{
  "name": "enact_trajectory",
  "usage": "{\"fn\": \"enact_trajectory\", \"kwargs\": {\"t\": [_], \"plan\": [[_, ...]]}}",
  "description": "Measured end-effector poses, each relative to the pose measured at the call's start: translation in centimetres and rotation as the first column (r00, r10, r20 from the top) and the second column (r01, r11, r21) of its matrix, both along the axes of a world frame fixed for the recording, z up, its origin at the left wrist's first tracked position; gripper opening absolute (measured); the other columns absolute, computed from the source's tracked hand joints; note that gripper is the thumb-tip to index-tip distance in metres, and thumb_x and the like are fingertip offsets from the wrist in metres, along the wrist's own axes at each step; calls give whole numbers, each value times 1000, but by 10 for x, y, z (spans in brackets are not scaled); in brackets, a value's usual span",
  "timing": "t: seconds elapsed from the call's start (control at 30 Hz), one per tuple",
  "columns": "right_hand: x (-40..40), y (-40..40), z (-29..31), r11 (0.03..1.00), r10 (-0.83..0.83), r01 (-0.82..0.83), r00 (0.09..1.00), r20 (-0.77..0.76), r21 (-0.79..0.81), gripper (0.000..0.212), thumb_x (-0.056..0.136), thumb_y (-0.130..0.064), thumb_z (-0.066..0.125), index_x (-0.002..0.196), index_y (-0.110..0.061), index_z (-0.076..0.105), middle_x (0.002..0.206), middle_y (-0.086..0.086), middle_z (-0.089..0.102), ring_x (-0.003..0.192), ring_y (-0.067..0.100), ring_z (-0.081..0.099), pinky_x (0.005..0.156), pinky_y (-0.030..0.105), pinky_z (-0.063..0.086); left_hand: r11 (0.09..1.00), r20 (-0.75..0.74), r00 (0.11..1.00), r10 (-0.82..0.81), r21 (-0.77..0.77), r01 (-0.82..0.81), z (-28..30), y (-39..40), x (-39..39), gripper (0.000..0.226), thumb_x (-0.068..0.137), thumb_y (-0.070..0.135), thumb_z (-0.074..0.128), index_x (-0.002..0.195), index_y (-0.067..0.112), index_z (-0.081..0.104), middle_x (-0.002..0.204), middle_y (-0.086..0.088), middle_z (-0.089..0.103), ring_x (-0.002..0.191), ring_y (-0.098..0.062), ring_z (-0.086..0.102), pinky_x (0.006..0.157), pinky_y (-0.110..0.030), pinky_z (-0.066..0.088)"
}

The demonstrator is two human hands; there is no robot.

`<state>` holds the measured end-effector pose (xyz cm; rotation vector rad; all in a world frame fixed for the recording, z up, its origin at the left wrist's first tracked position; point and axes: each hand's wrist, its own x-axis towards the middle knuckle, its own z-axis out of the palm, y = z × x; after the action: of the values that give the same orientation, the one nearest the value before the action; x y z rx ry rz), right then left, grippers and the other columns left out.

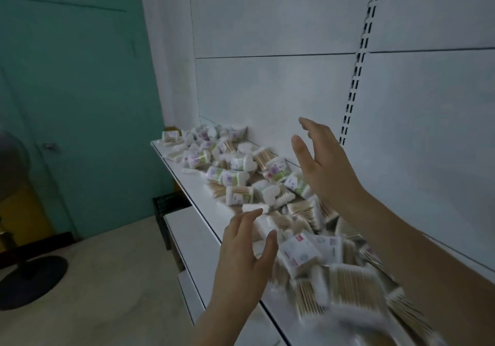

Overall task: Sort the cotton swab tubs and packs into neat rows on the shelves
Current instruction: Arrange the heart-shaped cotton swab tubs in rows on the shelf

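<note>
Shelf (187,184) first, since it anchors everything in the head view: a white board running away from you towards the teal wall (80,91). On it lies a loose heap, nothing in rows. Cotton swab tubs (238,174) with green and purple labels are tumbled over the far half of the shelf, some on their sides. Flat packs (302,254) of wooden-stemmed swabs pile over the near half (the closest ones are blurred, so their print cannot be read).

Your left hand (246,254) hangs above the shelf's front edge, fingers spread and relaxed, holding nothing, its fingertips just short of a small white pack (254,207). Your right hand (324,166) is raised higher over the middle of the heap, close to the back panel (267,91) behind the shelf, palm turned inward, fingers straight and apart, also holding nothing. Neither hand touches a tub or pack.

Below the shelf a lower shelf (187,233) juts out. Off past the shelf's front, on the floor by the wall, stands a fan (26,278) on a dark round base.
</note>
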<state>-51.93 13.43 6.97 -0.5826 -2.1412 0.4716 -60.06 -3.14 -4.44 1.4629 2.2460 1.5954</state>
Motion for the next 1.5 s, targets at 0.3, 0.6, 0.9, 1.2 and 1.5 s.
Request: {"fn": "enact_trajectory", "kwargs": {"t": [0.3, 0.6, 0.9, 1.2, 1.5], "plan": [[-88, 19, -50, 970, -203, 231, 940, 273, -76, 62, 100, -47, 47, 153, -21, 28, 152, 0, 33, 134, 16, 40, 109, 34, 37, 993, -10, 994, -113, -21, 113, -20, 55, -141, 37, 97, 38, 58, 132, 33, 49, 124, 21, 42, 113, 6, 39, 85, 2, 30], [-121, 30, -105, 878, -353, 473, 741, 571, -71, 63, 91, -52, 59, 146, -29, 40, 128, 6, 54, 116, 25, 51, 95, 39, 46, 985, -48, 991, -125, -125, 118, -55, 114, -206, 48, 86, 36, 73, 128, 21, 55, 119, 2, 53, 108, -22, 52, 81, -35, 49], [-118, 27, -97, 871, -367, 465, 830, 420, -157, 57, 88, -48, 67, 138, -27, 49, 114, -5, 51, 101, 12, 50, 85, 31, 44, 973, 70, 971, -229, -22, 231, -56, 109, -222, 37, 88, 37, 72, 122, 29, 61, 115, 11, 48, 99, -6, 53, 78, -19, 46], [-91, 5, -66, 819, -448, 473, 881, 154, -324, 63, 79, -30, 77, 132, -28, 43, 116, -3, 51, 88, 9, 60, 59, 17, 48, 939, 210, 918, -337, 143, 313, -23, 91, -205, 36, 86, 45, 64, 120, 44, 53, 120, 24, 46, 109, 11, 48, 80, -7, 44], [32, -50, -40, 663, -601, 398, 788, -134, -634, 30, 84, -19, 73, 107, -34, 61, 102, -10, 72, 93, 19, 69, 86, 44, 57, 776, 266, 732, -627, 289, 560, 6, 96, -85, 31, 87, 44, 60, 118, 45, 56, 118, 20, 55, 101, 2, 57, 72, -10, 46]]}}
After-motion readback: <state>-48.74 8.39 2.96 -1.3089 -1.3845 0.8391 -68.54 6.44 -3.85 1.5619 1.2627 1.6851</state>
